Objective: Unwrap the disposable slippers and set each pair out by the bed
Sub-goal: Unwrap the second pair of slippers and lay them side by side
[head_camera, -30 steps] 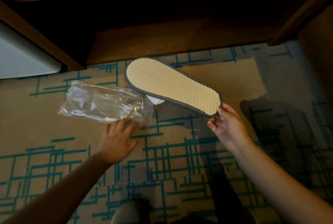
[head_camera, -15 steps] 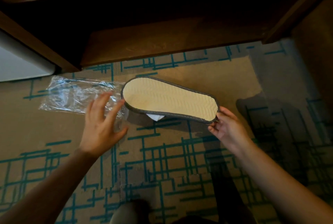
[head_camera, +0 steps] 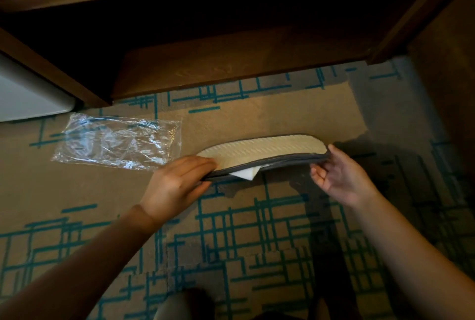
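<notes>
My left hand has left the wrapper and come across to the slippers, and I've tipped them from nearly sole-flat toward me to almost edge-on. The wrapper now lies flat and empty on the carpet at about ten o'clock from my left hand, apart from it.

The slippers are a flat stack, pale ribbed sole up, grey edging along the near side, held just above the carpet in the middle of my view. My left hand grips the toe end, fingers over the sole and thumb below. My right hand pinches the heel end at three o'clock, thumb on top, fingers curled beneath. A white paper slip pokes out from between the layers on the near edge.

I judge the unwrapping of this pair done; next comes separating the two and setting them down by the wooden frame at twelve o'clock.

What could go wrong: the slippers are thin and floppy, so pulling the ends apart unevenly could bend them or let one slide out and drop sole-up. The slip may flutter loose as the layers part and end up as litter. The wrapper is light and slick; a knee or sleeve could sweep it under the frame.
</notes>
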Motion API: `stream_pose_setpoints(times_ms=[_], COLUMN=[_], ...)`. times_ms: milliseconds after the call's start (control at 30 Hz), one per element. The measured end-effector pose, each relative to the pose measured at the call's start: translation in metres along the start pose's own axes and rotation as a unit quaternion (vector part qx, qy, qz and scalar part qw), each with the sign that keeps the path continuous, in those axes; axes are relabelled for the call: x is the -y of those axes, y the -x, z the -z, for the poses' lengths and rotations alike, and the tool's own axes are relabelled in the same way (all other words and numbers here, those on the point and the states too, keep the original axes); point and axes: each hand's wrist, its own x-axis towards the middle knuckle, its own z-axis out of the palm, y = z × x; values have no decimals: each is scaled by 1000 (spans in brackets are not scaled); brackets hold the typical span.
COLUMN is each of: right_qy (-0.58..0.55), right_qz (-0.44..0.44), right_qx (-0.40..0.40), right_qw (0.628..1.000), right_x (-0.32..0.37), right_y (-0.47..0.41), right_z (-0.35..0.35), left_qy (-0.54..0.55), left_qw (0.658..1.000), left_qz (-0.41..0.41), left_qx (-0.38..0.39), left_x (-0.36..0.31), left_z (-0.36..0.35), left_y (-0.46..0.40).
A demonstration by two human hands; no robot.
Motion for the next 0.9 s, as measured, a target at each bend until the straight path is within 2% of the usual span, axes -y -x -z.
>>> stream_pose_setpoints(times_ms=[167, 367, 433, 500, 600, 667, 767, 900], right_qy=[-46, 105, 148, 169, 175, 162, 145, 175], right_qz=[-3, 6, 13, 23, 37, 35, 28, 16], right_qx=[64, 32, 28, 18, 13, 23, 21, -27], right_qw=[997, 994, 988, 985, 984, 986, 989, 984], right_x=[-16, -81, -94, -100, -98, -96, -93, -89], right_y=[17, 40, 43, 44, 42, 44, 46, 48], right_z=[-20, -49, -53, -58, -61, -61, -58, -51], left_qy=[84, 206, 231, 281, 410, 453, 459, 416], left_qw=[994, 967, 958, 936, 865, 834, 822, 831], left_qz=[57, 148, 161, 180, 248, 280, 309, 367], left_qx=[47, 35, 63, 114, 147, 145, 135, 34], left_x=[-28, -47, -48, -50, -52, -48, -40, -28], left_z=[-20, -32, -31, -31, -31, -32, -30, -27], left_y=[-6, -9, -12, -14, -16, -15, -13, -15])
